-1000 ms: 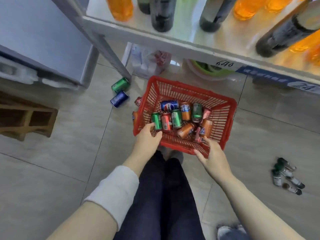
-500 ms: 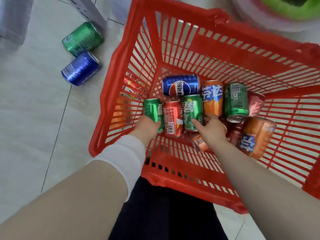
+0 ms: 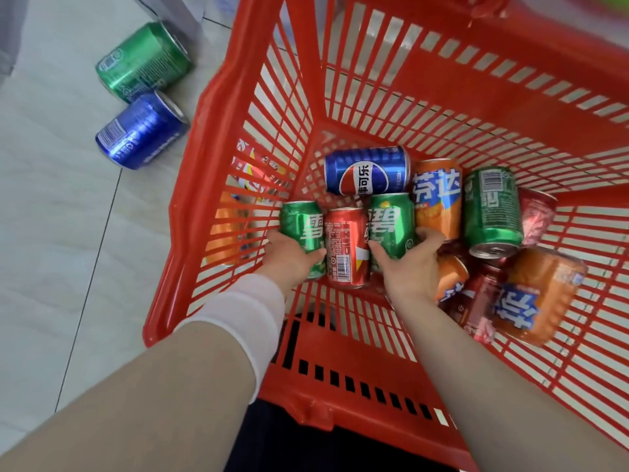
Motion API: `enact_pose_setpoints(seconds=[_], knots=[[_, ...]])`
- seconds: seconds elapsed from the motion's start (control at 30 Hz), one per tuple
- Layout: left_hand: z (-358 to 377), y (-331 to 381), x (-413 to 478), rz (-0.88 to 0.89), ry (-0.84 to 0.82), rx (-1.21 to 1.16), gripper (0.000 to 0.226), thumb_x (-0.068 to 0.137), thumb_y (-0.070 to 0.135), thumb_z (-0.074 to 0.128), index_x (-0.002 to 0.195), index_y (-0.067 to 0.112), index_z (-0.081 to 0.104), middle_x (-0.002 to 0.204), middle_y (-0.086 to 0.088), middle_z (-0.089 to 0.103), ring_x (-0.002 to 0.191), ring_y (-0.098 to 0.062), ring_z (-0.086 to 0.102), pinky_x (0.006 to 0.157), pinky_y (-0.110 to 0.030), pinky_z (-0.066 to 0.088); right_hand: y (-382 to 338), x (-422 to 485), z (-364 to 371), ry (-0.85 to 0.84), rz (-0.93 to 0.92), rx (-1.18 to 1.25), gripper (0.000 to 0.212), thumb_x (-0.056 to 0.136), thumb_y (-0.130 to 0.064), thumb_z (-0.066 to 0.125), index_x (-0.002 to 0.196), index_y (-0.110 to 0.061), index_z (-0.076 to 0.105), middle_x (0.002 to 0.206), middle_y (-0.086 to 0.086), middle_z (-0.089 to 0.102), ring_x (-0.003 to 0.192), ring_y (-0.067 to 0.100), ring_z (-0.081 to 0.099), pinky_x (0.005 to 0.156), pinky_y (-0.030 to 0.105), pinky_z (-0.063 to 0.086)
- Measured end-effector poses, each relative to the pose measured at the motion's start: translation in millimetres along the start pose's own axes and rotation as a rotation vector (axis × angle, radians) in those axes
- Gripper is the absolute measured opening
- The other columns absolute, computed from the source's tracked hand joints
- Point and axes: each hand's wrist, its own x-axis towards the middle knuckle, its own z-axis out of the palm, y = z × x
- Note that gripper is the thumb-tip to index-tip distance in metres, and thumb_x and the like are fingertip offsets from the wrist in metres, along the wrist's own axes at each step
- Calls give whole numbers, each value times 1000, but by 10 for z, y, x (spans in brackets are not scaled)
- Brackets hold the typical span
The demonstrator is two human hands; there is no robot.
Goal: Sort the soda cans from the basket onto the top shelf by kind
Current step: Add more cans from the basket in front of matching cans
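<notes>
Our left hand wraps its grip round the left green metal can; our right hand, the right green metal can.

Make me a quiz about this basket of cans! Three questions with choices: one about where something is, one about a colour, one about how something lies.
1. Where do the green floor can and the blue floor can lie?
A. left of the basket
B. right of it
C. inside it

2. What colour are the cans that the left hand and right hand grip?
A. orange
B. green
C. blue

3. How is the basket's blue can placed?
A. standing upright
B. lying on its side
C. crushed flat

Answers:
1 A: both lie outside the basket's left wall.
2 B: the left-hand can and the right-hand can are both green.
3 B: its logo faces up and its ends point sideways.
</notes>
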Motion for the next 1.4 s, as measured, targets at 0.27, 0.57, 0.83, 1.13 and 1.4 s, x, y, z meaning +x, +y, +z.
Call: enact_pose_setpoints(seconds=[0.27,0.57,0.83,1.13,1.4], knots=[[-153,74,-244,-3,-113,-82,69,79,39,69,128,1,40,122,-14,57,109,-28,56,97,-42,46,-158,-65,-404,-163,156,86,80,70,-38,78,126,-2,36,120,15,57,108,30,56,77,31,41],[-555,315,-1722,103,-391,-388,51,81,33,68,126,15,51,117,-4,65,103,-18,62,89,-32,49,-314,-935,-1361,-405,258,510,62,65,-42,80,112,-25,44,111,-4,57,96,13,59,89,34,45],[-1206,267,-3507,295,-594,-507,44,88,15,59,129,17,44,127,-4,59,113,-19,59,101,-39,44,-661,-2170,-2694,-438,147,763,52,86,-21,61,134,-18,41,126,6,60,107,22,62,87,40,51],[-1930,287,-5552,544,-481,-568,68,84,27,61,141,27,24,135,5,49,120,-9,52,100,-28,43,-1422,-3651,-4308,-430,-230,702,57,72,-44,68,119,-42,36,124,-4,56,109,11,60,89,33,51],[-2584,545,-6876,877,-284,-557,63,67,40,78,119,43,41,120,16,60,111,0,57,93,-21,47,-1997,-4652,-5341,-283,-546,738,67,73,-27,75,124,-34,32,113,-9,59,96,-2,63,72,13,50]])
